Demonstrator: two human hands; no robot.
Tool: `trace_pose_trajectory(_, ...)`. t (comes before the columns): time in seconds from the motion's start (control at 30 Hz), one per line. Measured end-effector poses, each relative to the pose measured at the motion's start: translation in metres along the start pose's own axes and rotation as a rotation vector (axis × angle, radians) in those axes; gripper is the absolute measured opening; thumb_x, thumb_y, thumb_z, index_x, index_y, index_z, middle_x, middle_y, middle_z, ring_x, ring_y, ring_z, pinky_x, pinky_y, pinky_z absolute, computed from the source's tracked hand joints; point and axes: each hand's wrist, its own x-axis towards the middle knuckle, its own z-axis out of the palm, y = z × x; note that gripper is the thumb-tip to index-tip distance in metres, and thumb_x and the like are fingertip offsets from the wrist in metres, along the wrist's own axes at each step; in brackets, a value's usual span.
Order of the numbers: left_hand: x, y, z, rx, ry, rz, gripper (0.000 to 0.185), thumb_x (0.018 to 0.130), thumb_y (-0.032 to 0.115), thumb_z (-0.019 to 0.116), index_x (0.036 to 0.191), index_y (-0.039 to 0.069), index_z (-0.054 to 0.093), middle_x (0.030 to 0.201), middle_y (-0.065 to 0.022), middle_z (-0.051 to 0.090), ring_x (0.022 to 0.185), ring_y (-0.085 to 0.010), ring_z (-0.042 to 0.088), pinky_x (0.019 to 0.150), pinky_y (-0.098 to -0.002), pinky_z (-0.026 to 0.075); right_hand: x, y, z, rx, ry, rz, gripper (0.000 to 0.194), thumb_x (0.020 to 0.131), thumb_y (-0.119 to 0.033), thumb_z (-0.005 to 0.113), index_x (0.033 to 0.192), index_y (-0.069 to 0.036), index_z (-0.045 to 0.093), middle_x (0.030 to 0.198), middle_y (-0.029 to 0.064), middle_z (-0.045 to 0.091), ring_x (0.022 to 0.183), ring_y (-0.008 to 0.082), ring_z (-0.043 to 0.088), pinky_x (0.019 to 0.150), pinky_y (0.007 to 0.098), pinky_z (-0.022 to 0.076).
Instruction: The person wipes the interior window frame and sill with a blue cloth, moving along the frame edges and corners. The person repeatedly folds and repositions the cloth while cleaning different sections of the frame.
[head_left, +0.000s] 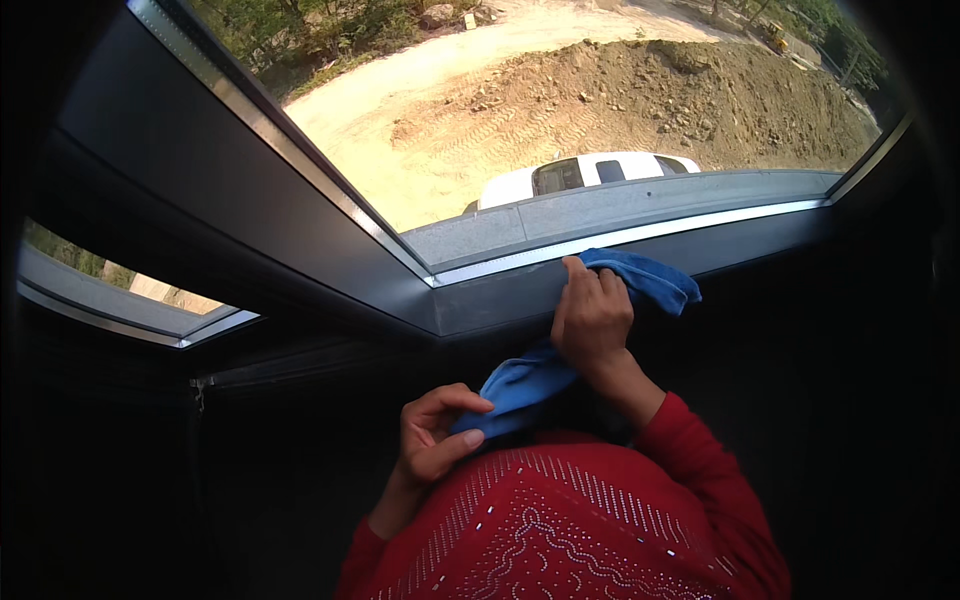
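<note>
A blue cloth (529, 386) stretches between both hands in front of my red top. My right hand (596, 311) grips its upper part at the dark window sill (495, 300), and a folded end of the cloth hangs out to the right over the sill's edge. Lower down and to the left, my left hand (442, 431) has the cloth's lower end between thumb and fingers, close to my body. The stretch of cloth beneath my right hand is partly hidden by that hand.
A large window with a metal frame strip (517, 264) lies ahead, with a grey outer ledge (480, 238) beyond it. A dark slanting mullion (247, 172) rises at the left, beside a second window (127, 289). Outside, below, are a white vehicle (510, 187) and a dirt mound (675, 97).
</note>
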Motion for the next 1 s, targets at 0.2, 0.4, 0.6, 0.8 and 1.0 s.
trace_pose_trajectory(0.2, -0.042, 0.006, -0.016, -0.008, 0.091, 0.037, 0.029, 0.083, 0.009, 0.069, 0.112, 0.001, 0.070, 0.084, -0.0051, 0.061, 0.072, -0.0094, 0.055, 0.069, -0.0242, 0.043, 0.002, -0.041, 0.016, 0.017, -0.039, -0.095, 0.041, 0.079, 0.000, 0.058, 0.119, 0.007, 0.062, 0.080, 0.0167, 0.063, 0.072, 0.0339, 0.060, 0.067, 0.0414, 0.0492)
trace_pose_trajectory(0.4, -0.063, 0.008, -0.017, -0.057, 0.157, 0.047, 0.029, 0.083, 0.007, 0.068, 0.111, -0.001, 0.069, 0.088, -0.0060, 0.061, 0.073, -0.0086, 0.054, 0.069, -0.0211, 0.042, 0.003, -0.085, 0.037, 0.191, -0.004, -0.179, 0.048, 0.075, 0.000, 0.059, 0.122, 0.007, 0.062, 0.082, 0.0150, 0.062, 0.079, 0.0322, 0.061, 0.072, 0.0405, 0.0501)
trace_pose_trajectory(0.6, -0.070, 0.005, 0.004, -0.077, 0.238, 0.094, 0.029, 0.083, 0.002, 0.067, 0.111, -0.004, 0.067, 0.092, -0.0067, 0.060, 0.077, -0.0089, 0.055, 0.071, -0.0212, 0.043, 0.008, -0.097, 0.049, 0.583, -0.014, -0.109, 0.053, 0.070, 0.013, 0.054, 0.122, 0.005, 0.060, 0.083, 0.0184, 0.061, 0.078, 0.0371, 0.061, 0.072, 0.0422, 0.0510)
trace_pose_trajectory(0.8, -0.059, 0.000, 0.032, -0.087, 0.301, 0.101, 0.029, 0.081, 0.000, 0.067, 0.110, -0.005, 0.067, 0.092, -0.0063, 0.059, 0.080, -0.0097, 0.055, 0.072, -0.0217, 0.042, -0.014, -0.068, 0.020, 0.677, -0.275, -0.217, 0.047, 0.073, 0.013, 0.056, 0.118, 0.002, 0.063, 0.089, 0.0176, 0.065, 0.083, 0.0337, 0.066, 0.072, 0.0387, 0.0533)
trace_pose_trajectory(1.0, -0.060, 0.004, 0.048, -0.022, 0.386, 0.176, 0.029, 0.080, 0.000, 0.067, 0.109, -0.004, 0.068, 0.090, -0.0067, 0.060, 0.079, -0.0098, 0.054, 0.072, -0.0216, 0.042, -0.028, -0.024, -0.020, 1.250, -0.559, 0.096, 0.042, 0.084, 0.015, 0.046, 0.117, -0.003, 0.064, 0.086, 0.0102, 0.066, 0.074, 0.0168, 0.066, 0.068, 0.0272, 0.0514)
